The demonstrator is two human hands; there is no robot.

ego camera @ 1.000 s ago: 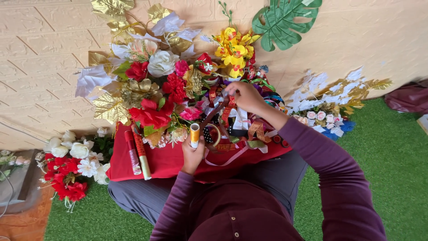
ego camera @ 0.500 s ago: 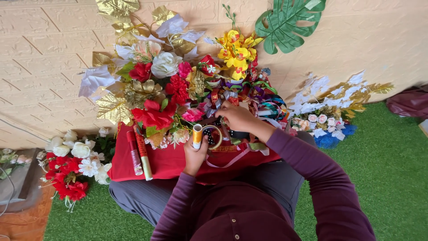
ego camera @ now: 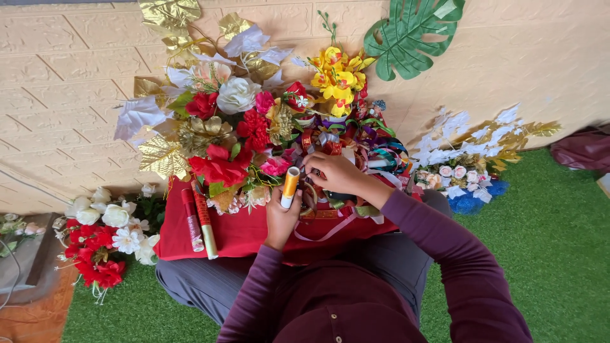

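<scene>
My left hand (ego camera: 279, 219) grips an upright orange-and-white tube (ego camera: 290, 186) over the red cloth (ego camera: 244, 232) on my lap, while my right hand (ego camera: 337, 173) closes its fingers into a heap of coloured ribbons (ego camera: 375, 149) just beside the artificial flower arrangement (ego camera: 235, 127); exactly what it pinches is hidden. The risk, as I judge it: tugging one strand could snag the tangle and drag flowers or two wrapped rolls (ego camera: 198, 219) off the cloth. A second ago my right hand reached higher, near the yellow blooms (ego camera: 337, 76); it has since come down to the ribbons beside the tube.
</scene>
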